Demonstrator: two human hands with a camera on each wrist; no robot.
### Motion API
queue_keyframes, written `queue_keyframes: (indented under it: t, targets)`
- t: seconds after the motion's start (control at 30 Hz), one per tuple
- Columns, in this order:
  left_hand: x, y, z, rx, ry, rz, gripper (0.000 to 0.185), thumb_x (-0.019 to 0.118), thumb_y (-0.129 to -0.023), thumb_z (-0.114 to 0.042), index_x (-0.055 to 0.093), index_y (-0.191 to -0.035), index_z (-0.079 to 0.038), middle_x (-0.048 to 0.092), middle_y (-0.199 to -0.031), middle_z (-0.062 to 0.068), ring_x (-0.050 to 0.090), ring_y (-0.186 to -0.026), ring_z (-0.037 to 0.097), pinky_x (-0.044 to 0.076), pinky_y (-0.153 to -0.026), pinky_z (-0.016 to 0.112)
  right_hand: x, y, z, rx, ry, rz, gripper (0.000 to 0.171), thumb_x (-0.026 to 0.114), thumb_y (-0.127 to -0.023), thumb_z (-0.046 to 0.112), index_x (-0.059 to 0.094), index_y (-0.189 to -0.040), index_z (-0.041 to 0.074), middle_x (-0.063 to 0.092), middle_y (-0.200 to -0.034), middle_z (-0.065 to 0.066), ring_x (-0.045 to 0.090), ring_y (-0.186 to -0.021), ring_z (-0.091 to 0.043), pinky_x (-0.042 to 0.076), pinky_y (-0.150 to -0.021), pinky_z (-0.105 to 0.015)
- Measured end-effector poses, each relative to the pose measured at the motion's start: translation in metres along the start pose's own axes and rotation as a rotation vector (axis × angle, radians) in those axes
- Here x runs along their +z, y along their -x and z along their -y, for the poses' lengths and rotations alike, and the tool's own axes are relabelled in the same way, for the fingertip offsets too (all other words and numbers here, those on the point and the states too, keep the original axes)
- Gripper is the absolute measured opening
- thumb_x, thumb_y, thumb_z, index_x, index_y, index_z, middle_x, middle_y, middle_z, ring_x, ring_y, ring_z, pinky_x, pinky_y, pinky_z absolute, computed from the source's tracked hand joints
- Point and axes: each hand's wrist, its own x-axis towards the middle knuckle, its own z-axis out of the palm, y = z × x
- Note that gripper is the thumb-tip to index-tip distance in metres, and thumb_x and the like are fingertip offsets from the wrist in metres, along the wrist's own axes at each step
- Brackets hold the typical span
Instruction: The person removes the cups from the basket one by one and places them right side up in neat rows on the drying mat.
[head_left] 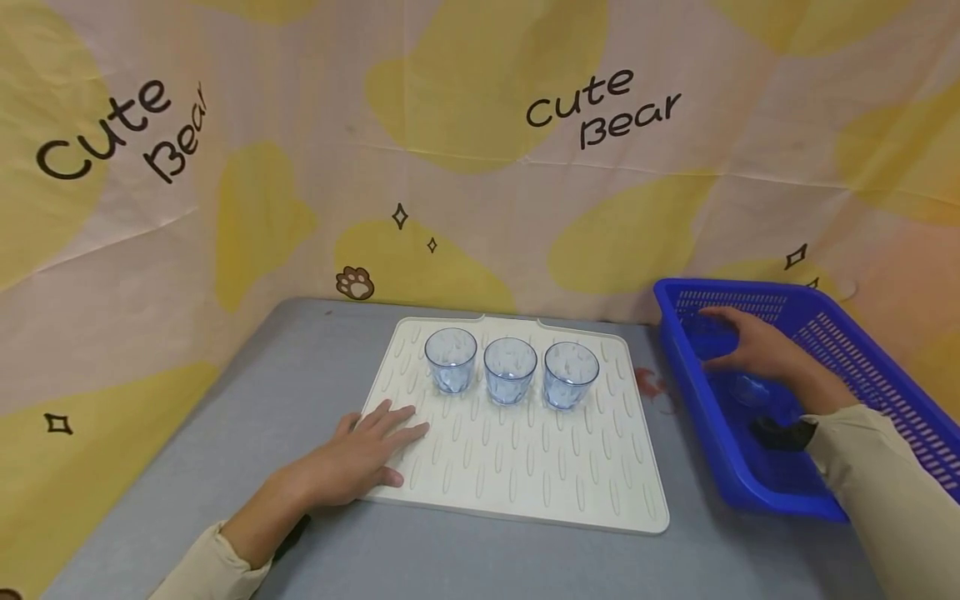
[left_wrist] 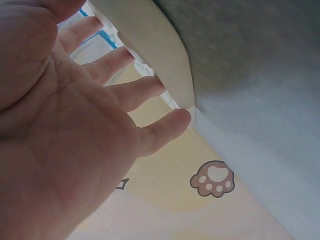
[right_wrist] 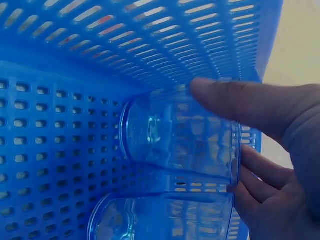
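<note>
We are wearing a light beige long-sleeved top whose loose cuffs are ending at both wrists, we are carrying a small black device strapped at each wrist just ahead of the cuff, and our left hand point(head_left: 358, 461) and right hand point(head_left: 752, 346) are showing bare, without gloves or rings.

The left hand point(left_wrist: 65, 130) is seen from the palm side, filling the left half of the view, with its fingers point(left_wrist: 132, 92) held straight and slightly spread. The fingertips are laid against the underside edge of a cream mat point(left_wrist: 150, 45), whose rounded corner is seen just beside the little finger. Past the fingers, part of a clear glass point(left_wrist: 92, 47) with a blue-tinted rim is glimpsed, mostly hidden. A grey table surface point(left_wrist: 250, 65) is shown to the right of the mat. Below it, a pale backdrop point(left_wrist: 175, 210) is printed with a brown paw print point(left_wrist: 212, 178).
</note>
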Motion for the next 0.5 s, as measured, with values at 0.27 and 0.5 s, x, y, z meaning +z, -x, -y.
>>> queue_keyframes:
  t: [0.27,0.5]
  targets:
    - [-0.0001,-0.0005,-0.0007,-0.005,0.002,0.005,0.069,0.070,-0.090,-0.030,0.041,-0.152,-0.022,0.032,-0.162,0.011,0.022,-0.150,0.046,0.020,-0.110,0.070,0.0000,0.0018,0.0015,0.013,0.048,-0.003,0.088,0.089,-0.070,0.013,0.042,-0.140,-0.014,0.050,-0.133,-0.042,0.047,-0.123,-0.058,0.037,-0.100,-0.064]
    - [0.0007,-0.0011,-0.0007,-0.009,-0.003,0.006,0.070,0.070,-0.090,-0.031,0.040,-0.152,-0.022,0.032,-0.162,0.011,0.022,-0.150,0.046,0.021,-0.110,0.070,-0.0040,0.0022,0.0043,0.014,-0.014,-0.026,0.091,0.088,-0.071,0.015,0.041,-0.141,-0.017,0.050,-0.134,-0.042,0.050,-0.123,-0.057,0.047,-0.098,-0.047]
